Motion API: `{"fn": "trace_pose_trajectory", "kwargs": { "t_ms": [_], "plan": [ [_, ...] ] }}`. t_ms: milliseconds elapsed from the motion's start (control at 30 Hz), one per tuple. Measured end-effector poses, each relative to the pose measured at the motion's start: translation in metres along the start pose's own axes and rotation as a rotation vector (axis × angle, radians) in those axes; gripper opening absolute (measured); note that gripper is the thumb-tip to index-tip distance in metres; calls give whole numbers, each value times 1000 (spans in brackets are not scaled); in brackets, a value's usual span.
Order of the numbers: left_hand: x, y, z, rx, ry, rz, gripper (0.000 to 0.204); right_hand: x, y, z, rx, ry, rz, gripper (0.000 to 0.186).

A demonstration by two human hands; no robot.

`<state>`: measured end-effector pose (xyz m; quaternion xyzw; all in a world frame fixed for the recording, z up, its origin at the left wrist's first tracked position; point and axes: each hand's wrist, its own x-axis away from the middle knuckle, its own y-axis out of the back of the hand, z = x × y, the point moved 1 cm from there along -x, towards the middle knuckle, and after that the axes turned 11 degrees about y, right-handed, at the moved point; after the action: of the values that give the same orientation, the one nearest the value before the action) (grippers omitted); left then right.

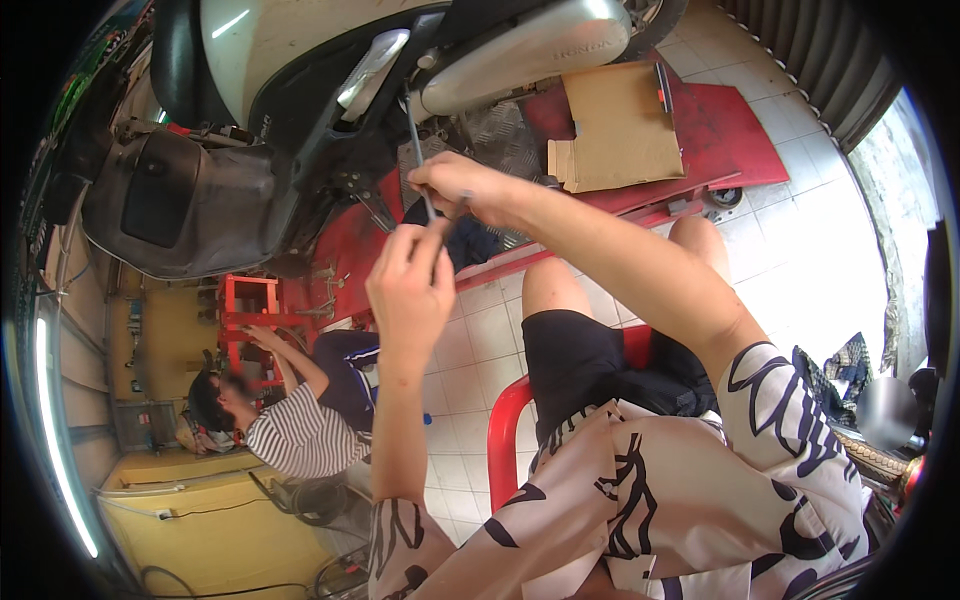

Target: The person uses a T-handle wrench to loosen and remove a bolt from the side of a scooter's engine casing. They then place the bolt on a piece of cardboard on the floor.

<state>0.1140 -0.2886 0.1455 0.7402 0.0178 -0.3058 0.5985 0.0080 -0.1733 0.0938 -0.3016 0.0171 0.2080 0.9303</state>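
A scooter (pixel 200 200) with a silver side case (pixel 500 50) fills the upper view. A long thin metal tool (pixel 413 130) runs from beside a silver bracket (pixel 370 75) on the scooter down toward me. My right hand (pixel 455 185) is closed on the tool's shaft. Just below it, my left hand (pixel 410 285) has its fingers curled on the lower end of the same tool, partly hiding it. A dark bundle (pixel 475 240) lies behind my hands, too shadowed to identify.
A red platform (pixel 740 140) carries an open cardboard box (pixel 620 130). A co-worker (pixel 300 430) in a striped shirt sits at lower left by a red stand (pixel 250 295). I sit on a red chair (pixel 505 430); a ribbed shutter (pixel 800 60) borders the upper right.
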Motion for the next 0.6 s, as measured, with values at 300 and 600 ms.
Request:
{"fn": "trace_pose_trajectory", "kwargs": {
  "t_ms": [300, 600],
  "plan": [
    [83, 6, -67, 684, -193, 302, 39, 182, 61, -17, -20, -66, -148, 33],
    [89, 167, -105, 624, -537, -252, 20, 288, 97, 3, -443, 86, -482, 26]
  ]
}}
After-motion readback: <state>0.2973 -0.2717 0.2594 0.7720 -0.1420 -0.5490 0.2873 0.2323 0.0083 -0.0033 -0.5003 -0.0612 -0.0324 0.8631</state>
